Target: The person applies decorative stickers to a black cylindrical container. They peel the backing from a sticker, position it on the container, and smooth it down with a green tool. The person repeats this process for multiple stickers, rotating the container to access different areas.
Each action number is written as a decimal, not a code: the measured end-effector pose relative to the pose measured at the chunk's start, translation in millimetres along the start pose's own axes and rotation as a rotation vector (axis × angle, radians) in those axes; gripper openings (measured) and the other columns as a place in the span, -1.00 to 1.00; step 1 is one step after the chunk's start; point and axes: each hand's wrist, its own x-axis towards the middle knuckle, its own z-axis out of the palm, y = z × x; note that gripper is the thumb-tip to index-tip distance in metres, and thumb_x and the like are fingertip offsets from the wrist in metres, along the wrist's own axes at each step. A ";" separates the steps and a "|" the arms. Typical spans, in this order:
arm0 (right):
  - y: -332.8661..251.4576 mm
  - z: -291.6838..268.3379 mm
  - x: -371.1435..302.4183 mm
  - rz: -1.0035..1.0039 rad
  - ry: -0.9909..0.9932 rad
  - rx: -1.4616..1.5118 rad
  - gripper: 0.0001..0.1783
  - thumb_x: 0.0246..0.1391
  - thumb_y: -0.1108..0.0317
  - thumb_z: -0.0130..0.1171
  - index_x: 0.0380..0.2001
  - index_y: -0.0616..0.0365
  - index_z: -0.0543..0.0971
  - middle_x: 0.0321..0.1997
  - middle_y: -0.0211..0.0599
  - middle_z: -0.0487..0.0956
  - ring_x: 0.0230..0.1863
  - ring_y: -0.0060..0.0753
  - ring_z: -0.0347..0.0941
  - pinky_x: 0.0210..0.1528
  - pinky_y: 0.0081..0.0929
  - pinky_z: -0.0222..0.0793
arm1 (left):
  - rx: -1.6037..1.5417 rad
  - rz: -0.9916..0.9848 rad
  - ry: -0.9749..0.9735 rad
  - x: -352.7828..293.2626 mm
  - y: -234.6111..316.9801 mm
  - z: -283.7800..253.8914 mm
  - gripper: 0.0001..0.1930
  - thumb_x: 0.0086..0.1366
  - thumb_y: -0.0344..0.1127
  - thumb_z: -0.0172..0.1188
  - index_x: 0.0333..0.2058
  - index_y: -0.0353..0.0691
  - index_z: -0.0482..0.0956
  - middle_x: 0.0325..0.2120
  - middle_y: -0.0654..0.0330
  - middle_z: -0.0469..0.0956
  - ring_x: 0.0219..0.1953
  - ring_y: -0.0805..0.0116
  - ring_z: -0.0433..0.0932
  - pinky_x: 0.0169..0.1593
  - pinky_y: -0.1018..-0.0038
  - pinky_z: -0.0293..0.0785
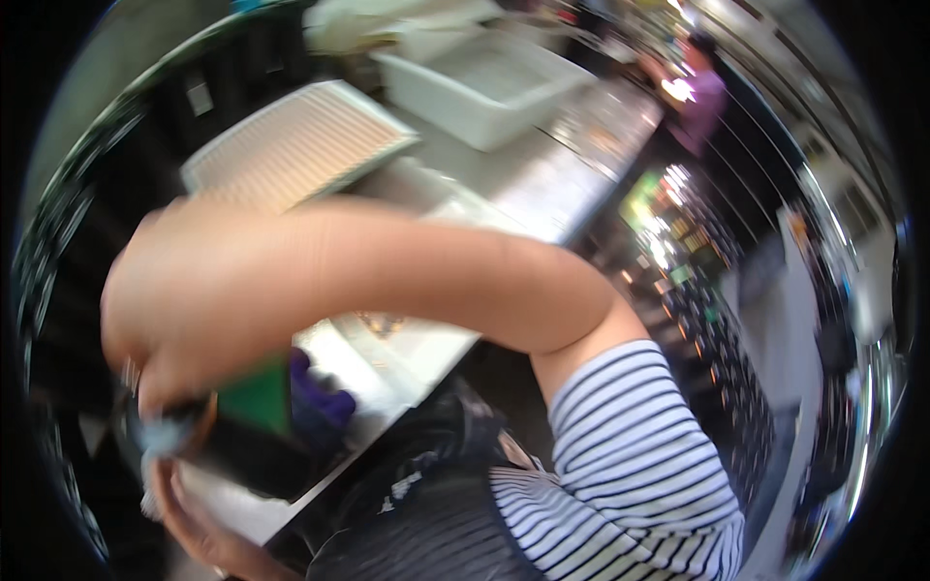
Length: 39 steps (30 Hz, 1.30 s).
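Pale worktop [242,511] lies beneath 2 blurred hands, the right hand [189,300] above and the left hand [194,533] below, at the grey-tipped end of a dark bottle-like object [257,453] — whether either is clamped on it, I cannot tell. It looks stiff, smooth, probably slippery and fairly heavy — best held around its thick body.

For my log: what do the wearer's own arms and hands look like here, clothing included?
The right arm wears a short white sleeve with thin dark stripes, ending above the elbow; the forearm below is bare. The right hand and left hand are ungloved. A black apron-like garment covers the front. The left sleeve isn't visible, and blur hides any rings.
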 end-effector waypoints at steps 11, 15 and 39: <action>-64.8 0.1 -370.1 1.058 0.896 0.097 -0.77 -0.01 0.21 0.22 -0.49 0.17 0.64 -0.65 -0.30 0.51 -0.61 -0.61 0.36 -0.52 -0.56 0.26 | 0.120 0.331 -0.337 36.5 69.7 87.6 -0.64 0.40 -0.42 -0.19 0.12 -0.37 0.31 0.11 0.06 0.34 0.13 0.24 0.34 0.21 0.40 0.25; -34.7 12.5 -540.2 1.625 0.753 -0.317 -0.69 -0.05 0.10 0.16 -0.45 0.15 0.64 -0.53 -0.16 0.58 -0.45 -0.28 0.55 -0.36 -0.41 0.39 | 0.237 0.325 -0.410 51.1 35.2 109.5 -0.64 0.39 -0.48 -0.18 0.13 -0.35 0.31 0.09 0.12 0.36 0.09 0.28 0.38 0.12 0.47 0.33; 128.7 30.3 -507.1 1.211 0.919 -0.287 -0.82 0.18 0.37 0.00 -0.34 0.28 0.49 -0.62 -0.35 0.39 -0.63 -0.57 0.31 -0.53 -0.56 0.23 | 0.684 0.531 -0.373 78.7 48.4 126.5 -0.63 0.12 -0.55 0.07 -0.07 -0.13 0.53 -0.23 0.04 0.50 -0.12 0.04 0.46 0.04 0.30 0.34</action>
